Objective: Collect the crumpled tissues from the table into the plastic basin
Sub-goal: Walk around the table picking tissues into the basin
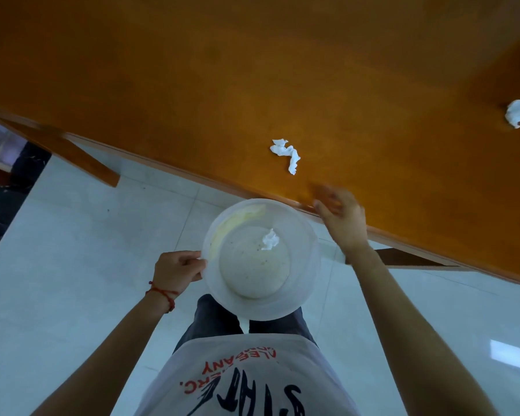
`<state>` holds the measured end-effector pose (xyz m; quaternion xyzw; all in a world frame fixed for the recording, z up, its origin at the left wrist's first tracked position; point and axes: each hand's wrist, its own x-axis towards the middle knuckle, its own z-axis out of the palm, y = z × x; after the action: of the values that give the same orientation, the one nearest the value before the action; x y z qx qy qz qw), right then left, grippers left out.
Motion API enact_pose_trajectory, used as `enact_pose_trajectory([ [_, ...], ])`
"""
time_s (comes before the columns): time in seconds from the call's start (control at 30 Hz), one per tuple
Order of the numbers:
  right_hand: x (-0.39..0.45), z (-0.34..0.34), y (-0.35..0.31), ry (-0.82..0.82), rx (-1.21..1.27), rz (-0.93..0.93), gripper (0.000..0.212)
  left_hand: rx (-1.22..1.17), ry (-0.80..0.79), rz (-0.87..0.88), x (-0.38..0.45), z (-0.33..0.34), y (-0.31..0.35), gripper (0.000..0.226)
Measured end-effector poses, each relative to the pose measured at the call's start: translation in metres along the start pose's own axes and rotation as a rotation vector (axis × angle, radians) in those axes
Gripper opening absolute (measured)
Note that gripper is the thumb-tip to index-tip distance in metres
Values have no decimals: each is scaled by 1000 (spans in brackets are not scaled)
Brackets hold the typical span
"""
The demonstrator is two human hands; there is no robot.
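Two hands work at the near edge of the table. The left hand (pixel 177 267) pinches the left rim of the plastic basin (pixel 261 307), thumb on top and fingers curled beneath, and holds it out below the table's near edge, above pale floor tiles (pixel 72 235). A red string bracelet (pixel 162 294) circles that wrist. The right hand (pixel 341 217) is blurred, so its fingers are hard to read; they seem loosely spread and empty, hovering over the table edge just right of the basin.

One crumpled tissue in the basin (pixel 270 240) lies on the far side of its floor. A long twisted tissue (pixel 285 154) rests on the wooden table (pixel 222 85), a little beyond the right hand and near the table's edge. Another balled tissue (pixel 516 113) sits well apart from it at the far right of the tabletop.

At the bottom of the view is a white printed shirt (pixel 252 373) with dark trousers (pixel 216 319) under the basin.
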<state>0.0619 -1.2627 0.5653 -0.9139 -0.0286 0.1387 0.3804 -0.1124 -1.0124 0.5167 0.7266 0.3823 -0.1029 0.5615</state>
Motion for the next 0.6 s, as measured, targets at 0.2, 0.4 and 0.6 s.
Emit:
enact_pose_trajectory([
  [0.2, 81, 19, -37, -144, -276, -239, 48, -18, 6, -2, -5, 4, -2, 12],
  [0.4, 118, 35, -55, -323, -416, -389, 55, -59, 21, -23, -8, 6, -3, 15],
  [0.6, 116, 50, -47, -251, -463, -418, 38, -84, 63, -45, -7, 8, -4, 21],
])
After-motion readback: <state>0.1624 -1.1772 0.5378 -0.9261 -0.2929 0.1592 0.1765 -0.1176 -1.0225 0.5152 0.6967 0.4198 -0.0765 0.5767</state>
